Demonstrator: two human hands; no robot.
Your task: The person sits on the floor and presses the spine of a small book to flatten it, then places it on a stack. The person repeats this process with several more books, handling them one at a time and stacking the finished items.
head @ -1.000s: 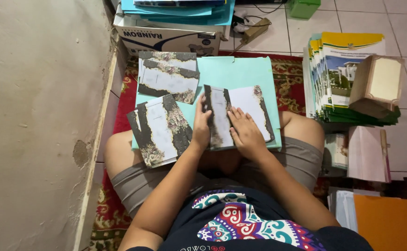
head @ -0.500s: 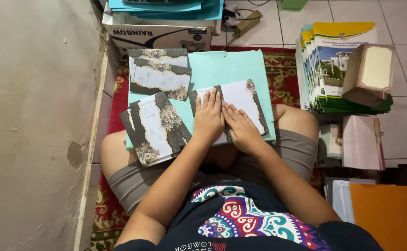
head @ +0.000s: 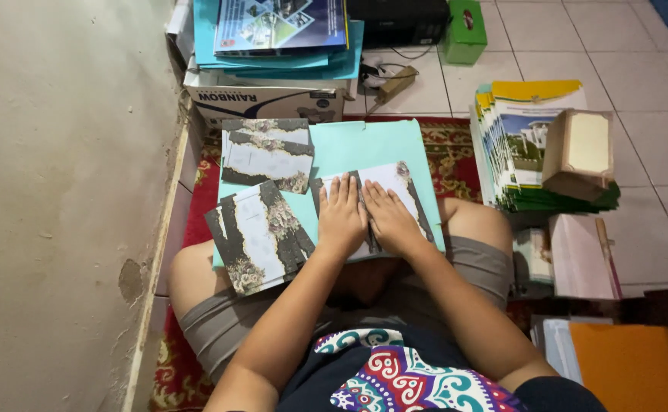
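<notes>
Left hand (head: 341, 216) and right hand (head: 390, 219) flat, fingers together, side by side and pressing down on a card (head: 395, 183) atop the teal folder (head: 372, 145) across the lap. Two card stacks (head: 261, 233) to the left on the same folder, one nearer the box (head: 265, 103). Booklets (head: 525, 145) on tiles, well right.

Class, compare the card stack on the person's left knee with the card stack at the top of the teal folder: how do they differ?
The knee stack lies tilted with its cards upright in format; the top stack lies nearly square to the teal folder in landscape format. The knee stack overhangs the folder; the top stack overlaps its corner. Both show black, white and floral marbled fronts, untouched by either hand.
</notes>
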